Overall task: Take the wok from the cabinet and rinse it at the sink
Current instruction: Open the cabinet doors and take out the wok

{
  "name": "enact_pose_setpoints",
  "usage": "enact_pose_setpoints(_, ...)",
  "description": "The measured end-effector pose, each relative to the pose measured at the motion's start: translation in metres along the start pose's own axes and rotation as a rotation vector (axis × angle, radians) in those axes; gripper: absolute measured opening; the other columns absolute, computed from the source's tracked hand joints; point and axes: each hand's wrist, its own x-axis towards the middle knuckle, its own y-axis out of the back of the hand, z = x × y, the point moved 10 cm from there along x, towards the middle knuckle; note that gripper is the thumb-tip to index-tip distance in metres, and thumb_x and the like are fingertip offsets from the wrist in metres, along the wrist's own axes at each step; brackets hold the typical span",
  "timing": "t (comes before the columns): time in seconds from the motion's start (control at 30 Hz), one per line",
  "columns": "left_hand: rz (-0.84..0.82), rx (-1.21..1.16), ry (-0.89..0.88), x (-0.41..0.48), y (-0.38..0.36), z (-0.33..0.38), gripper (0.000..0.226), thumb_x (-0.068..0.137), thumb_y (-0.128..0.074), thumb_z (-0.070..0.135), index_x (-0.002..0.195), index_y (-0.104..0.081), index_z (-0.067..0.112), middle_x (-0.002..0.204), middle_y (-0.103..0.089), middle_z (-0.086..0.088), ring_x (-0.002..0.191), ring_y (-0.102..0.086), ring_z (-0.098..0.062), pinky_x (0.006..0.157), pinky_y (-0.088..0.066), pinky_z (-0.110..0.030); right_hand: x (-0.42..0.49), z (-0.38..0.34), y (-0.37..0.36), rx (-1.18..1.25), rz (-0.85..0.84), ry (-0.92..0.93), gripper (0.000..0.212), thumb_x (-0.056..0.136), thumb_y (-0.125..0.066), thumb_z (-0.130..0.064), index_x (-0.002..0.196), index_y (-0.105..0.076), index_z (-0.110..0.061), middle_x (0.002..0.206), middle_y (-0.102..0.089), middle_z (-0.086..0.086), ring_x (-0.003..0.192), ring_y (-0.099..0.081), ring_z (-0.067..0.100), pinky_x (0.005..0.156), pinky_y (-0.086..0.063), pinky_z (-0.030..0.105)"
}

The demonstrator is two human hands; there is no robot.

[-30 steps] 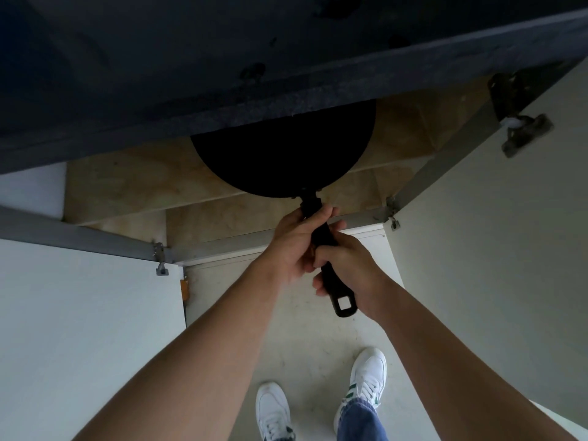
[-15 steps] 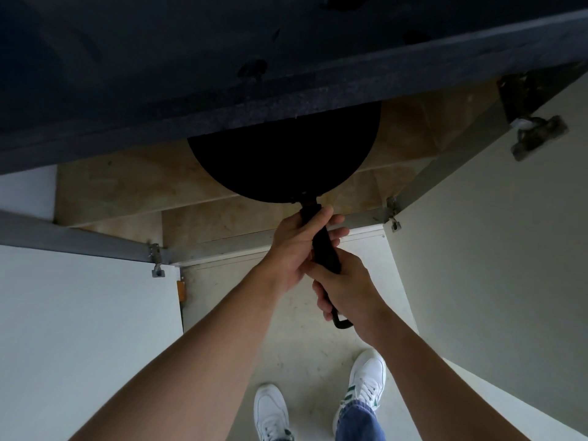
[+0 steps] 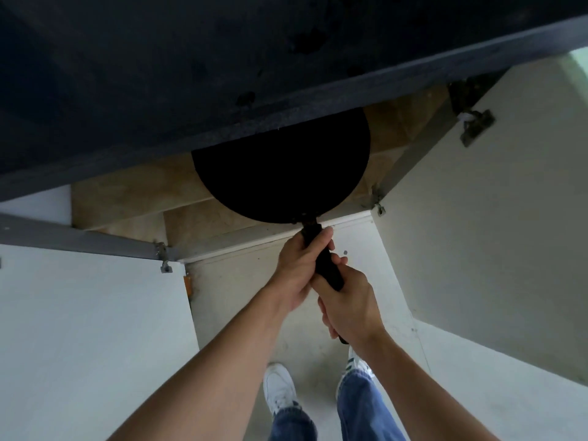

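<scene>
A black wok point(image 3: 280, 173) sticks halfway out of the open lower cabinet point(image 3: 127, 198), its far half hidden under the dark countertop edge. Its black handle point(image 3: 324, 259) points toward me. My left hand point(image 3: 299, 268) grips the handle close to the pan. My right hand point(image 3: 350, 300) grips the handle lower down, just behind the left, and covers the handle's end.
The dark countertop point(image 3: 222, 74) overhangs the cabinet across the top of the view. White cabinet doors stand open at the left point(image 3: 79, 329) and right point(image 3: 493, 233), with hinges showing. My white shoes point(image 3: 280, 386) and jeans stand on the pale floor below.
The wok has slid further out of the cabinet toward me, and both hands have moved back with the handle. The handle's end loop is now hidden behind my right hand.
</scene>
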Motion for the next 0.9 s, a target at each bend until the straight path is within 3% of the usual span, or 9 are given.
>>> enact_pose_setpoints(0.13,0.008,0.019,0.063,-0.044,-0.007,-0.022,0.017,0.092,-0.067,0.020,0.093,-0.058,0.006,0.076,-0.056,-0.005,0.055,-0.056,-0.017,0.084,-0.058,-0.040,-0.053,0.008,0.007,0.027,0.028,-0.089,0.020,0.093,-0.058,-0.020,0.078,-0.059,-0.008,0.049,-0.055,0.004,0.034,-0.046,0.019,0.034,-0.038,0.026)
enact_pose_setpoints(0.3,-0.011,0.100,0.114,-0.107,-0.015,-0.041,0.016,0.091,-0.067,0.020,0.085,-0.058,0.008,0.065,-0.059,-0.002,0.054,-0.061,-0.018,0.092,-0.054,-0.049,-0.123,0.013,0.011,-0.005,0.068,-0.105,0.018,0.091,-0.061,-0.022,0.079,-0.061,-0.009,0.045,-0.055,-0.002,0.035,-0.048,0.012,0.038,-0.039,0.027)
enact_pose_setpoints(0.4,-0.009,0.171,0.145,-0.146,-0.013,-0.050,0.021,0.090,-0.069,0.022,0.085,-0.057,0.006,0.066,-0.057,-0.007,0.061,-0.061,-0.023,0.079,-0.057,-0.039,-0.170,0.013,0.009,-0.001,0.079,-0.130,0.025,0.087,-0.058,-0.035,0.083,-0.062,-0.011,0.050,-0.056,0.001,0.037,-0.048,0.015,0.040,-0.040,0.030)
enact_pose_setpoints(0.57,-0.044,0.279,0.199,-0.208,-0.008,-0.071,0.024,0.088,-0.071,0.028,0.080,-0.060,0.009,0.071,-0.059,-0.011,0.077,-0.062,-0.030,0.090,-0.053,-0.046,-0.245,0.014,0.003,0.045,0.107,-0.173,0.019,0.093,-0.057,-0.022,0.093,-0.062,-0.005,0.047,-0.052,0.004,0.030,-0.043,0.013,0.034,-0.036,0.023)
enact_pose_setpoints(0.7,-0.078,0.270,0.216,-0.257,-0.012,-0.081,0.021,0.090,-0.069,0.024,0.085,-0.057,0.007,0.069,-0.055,-0.008,0.070,-0.060,-0.027,0.073,-0.058,-0.035,-0.294,0.025,-0.002,0.046,0.168,-0.211,0.018,0.094,-0.058,-0.024,0.092,-0.062,-0.006,0.050,-0.055,0.007,0.032,-0.047,0.017,0.034,-0.039,0.026)
enact_pose_setpoints(0.9,-0.108,0.360,0.198,-0.312,-0.021,-0.084,0.019,0.092,-0.066,0.019,0.089,-0.055,0.004,0.071,-0.054,-0.009,0.060,-0.061,-0.020,0.062,-0.058,-0.026,-0.350,0.030,-0.002,0.080,0.247,-0.181,0.015,0.093,-0.061,-0.022,0.087,-0.061,-0.008,0.051,-0.060,0.005,0.033,-0.051,0.022,0.035,-0.042,0.030)
